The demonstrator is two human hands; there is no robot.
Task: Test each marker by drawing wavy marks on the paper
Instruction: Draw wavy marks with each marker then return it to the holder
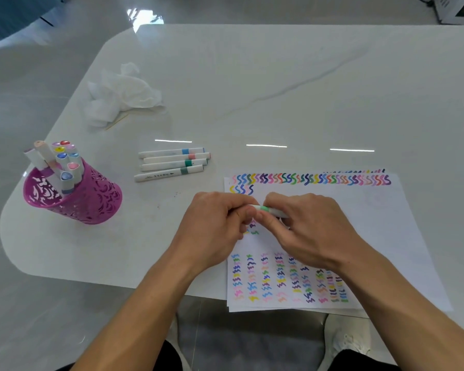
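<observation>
A green-banded marker [265,209] is being gripped by both hands above the paper [386,236].
Its left end is being pinched in the curled fingers of the left hand [214,228], its right part in the curled right hand [306,231]. At the left, capped markers [62,162] are being held upright in a purple cut-out cup [91,199]; four loose markers [172,164] are lying between cup and paper.
</observation>
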